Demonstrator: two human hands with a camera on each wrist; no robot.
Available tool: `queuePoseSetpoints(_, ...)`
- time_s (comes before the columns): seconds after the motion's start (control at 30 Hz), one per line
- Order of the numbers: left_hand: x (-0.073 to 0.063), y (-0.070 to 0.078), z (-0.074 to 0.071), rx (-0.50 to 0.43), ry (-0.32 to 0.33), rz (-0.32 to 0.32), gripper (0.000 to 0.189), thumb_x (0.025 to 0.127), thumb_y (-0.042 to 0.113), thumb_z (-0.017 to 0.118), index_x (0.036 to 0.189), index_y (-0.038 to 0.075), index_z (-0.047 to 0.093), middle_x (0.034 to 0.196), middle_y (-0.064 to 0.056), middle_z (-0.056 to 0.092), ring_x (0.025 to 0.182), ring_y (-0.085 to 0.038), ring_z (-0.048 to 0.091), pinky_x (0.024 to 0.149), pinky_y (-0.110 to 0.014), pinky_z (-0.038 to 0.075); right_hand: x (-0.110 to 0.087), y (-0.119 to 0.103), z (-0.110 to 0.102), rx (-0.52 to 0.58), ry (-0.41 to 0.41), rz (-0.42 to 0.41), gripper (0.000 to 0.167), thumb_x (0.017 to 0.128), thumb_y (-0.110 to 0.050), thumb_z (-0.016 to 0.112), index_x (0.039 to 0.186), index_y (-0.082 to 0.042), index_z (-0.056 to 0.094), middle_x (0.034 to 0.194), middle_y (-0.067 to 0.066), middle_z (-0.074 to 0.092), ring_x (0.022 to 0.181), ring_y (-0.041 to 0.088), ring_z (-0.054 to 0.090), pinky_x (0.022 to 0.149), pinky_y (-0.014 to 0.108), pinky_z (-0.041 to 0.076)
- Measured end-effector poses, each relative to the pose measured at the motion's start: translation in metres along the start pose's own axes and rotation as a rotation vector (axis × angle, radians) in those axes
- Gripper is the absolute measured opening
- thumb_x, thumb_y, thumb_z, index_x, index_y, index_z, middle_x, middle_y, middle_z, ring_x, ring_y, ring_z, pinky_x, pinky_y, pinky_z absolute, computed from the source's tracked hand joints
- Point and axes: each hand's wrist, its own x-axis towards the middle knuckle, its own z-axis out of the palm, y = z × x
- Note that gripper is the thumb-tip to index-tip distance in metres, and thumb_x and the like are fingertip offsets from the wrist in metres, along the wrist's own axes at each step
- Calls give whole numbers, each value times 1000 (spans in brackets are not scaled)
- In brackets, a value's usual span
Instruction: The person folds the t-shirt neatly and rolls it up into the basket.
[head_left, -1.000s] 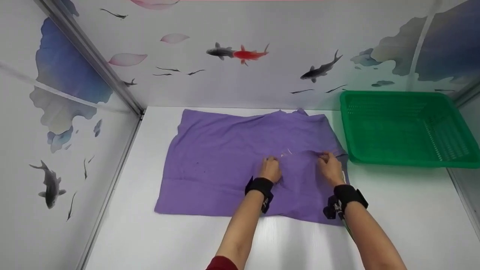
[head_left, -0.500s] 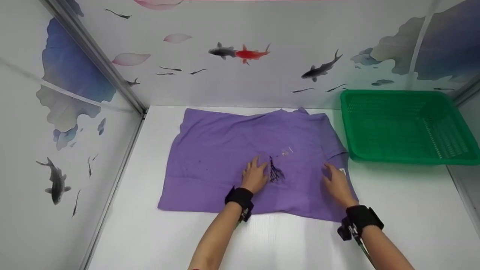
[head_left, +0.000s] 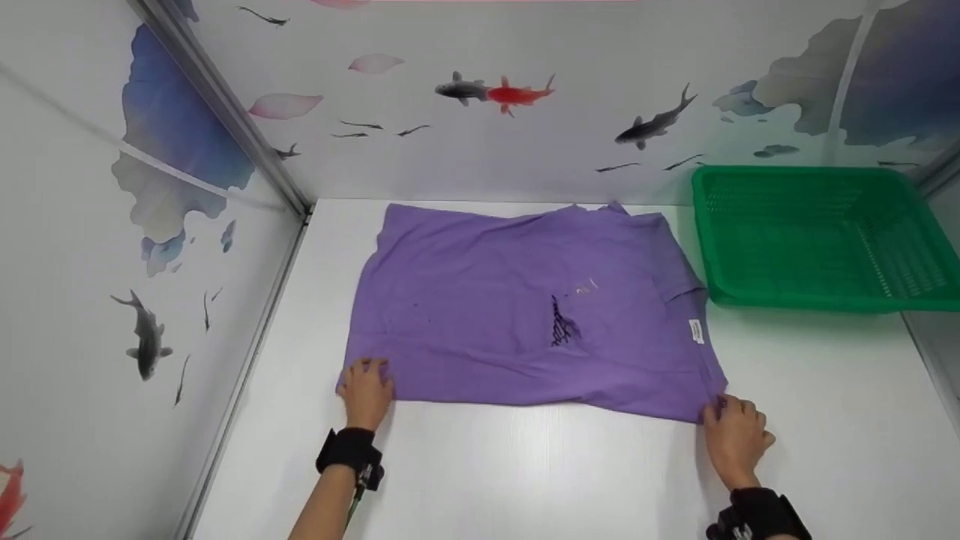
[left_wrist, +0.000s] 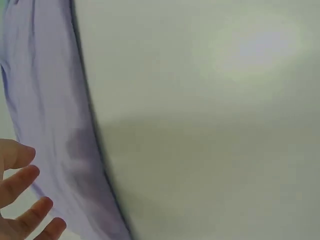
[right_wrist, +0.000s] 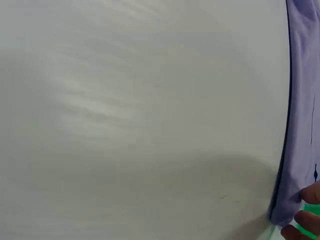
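Note:
A purple T-shirt lies spread and folded on the white table, with a dark print near its middle and a white label by its right edge. My left hand is at the shirt's near left corner. Its fingers are spread apart above the cloth in the left wrist view. At the near right corner is my right hand. In the right wrist view its fingertips are loosely bent and apart, close to the cloth's corner; the rest of that hand is out of frame.
A green plastic basket stands at the back right, close to the shirt's far right side. White walls with painted fish rise behind and to the left. The white table extends in front of the shirt.
Both hands have left the shirt's middle and right part and moved apart to its near corners, uncovering the dark print and the label. The shirt's near right part now lies flatter.

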Motion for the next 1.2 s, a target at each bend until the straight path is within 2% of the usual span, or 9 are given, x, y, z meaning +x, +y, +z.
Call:
queuePoseSetpoints(0.13,-5,-34,-6,5,29,-168,36,88,9,66,118,-8,59,117,-29,51,108,-46,48,82,-59,42,-3,7,1,-3,-23,63,35,96,-17,53,108,15,58,108,38,52,101,54,45,78,61,30)
queuePoseSetpoints(0.3,2,-58,0,-62,2,-337,40,89,19,68,112,-12,57,110,-32,57,104,-49,52,83,-58,46,2,7,3,22,-47,68,31,96,-14,52,101,16,58,98,36,56,96,53,47,78,59,31)
queuePoseSetpoints(0.33,5,-69,8,-84,41,-315,40,91,28,66,103,-10,59,101,-29,60,96,-45,56,78,-50,48,3,6,3,24,-52,55,30,95,-13,52,99,16,59,97,36,57,94,53,48,78,60,31)
queuePoseSetpoints(0.47,7,-80,9,-126,4,-299,36,92,25,64,86,-10,62,84,-26,66,82,-43,63,71,-47,50,2,10,-1,-3,-65,-17,27,94,-9,52,92,17,60,87,34,60,87,53,52,76,59,33)
queuePoseSetpoints(0.53,2,-78,4,-129,4,-277,34,92,20,63,82,-12,62,80,-27,65,79,-44,64,69,-47,49,-2,15,-4,-27,-64,-58,26,93,-8,52,89,17,60,82,32,60,83,51,53,72,57,33)
queuePoseSetpoints(0.57,-3,-70,-7,-120,-43,-303,26,90,11,64,85,-15,62,86,-30,65,85,-47,63,75,-52,49,-5,18,-5,-40,-66,-72,26,93,-7,52,88,17,60,81,31,60,82,50,54,70,55,33)
queuePoseSetpoints(0.67,-16,-65,-16,-107,-46,-270,25,89,9,64,85,-15,61,85,-29,65,84,-46,63,73,-51,49,-15,26,-9,-66,-68,-91,25,92,-7,52,87,16,60,80,30,60,80,49,54,68,53,33)
queuePoseSetpoints(0.9,-42,-73,-26,-100,-102,-257,25,90,12,63,89,-13,63,85,-26,66,83,-42,64,73,-50,49,-33,37,-15,-66,-89,-56,24,92,-7,54,93,16,61,83,28,61,83,46,54,68,50,32)
queuePoseSetpoints(1.2,-68,-86,-34,-94,-131,-238,23,89,14,66,84,-8,64,72,-13,61,71,-30,60,65,-46,46,-54,45,-21,-57,-150,29,28,92,-9,53,98,17,60,81,24,61,89,47,54,73,54,34)
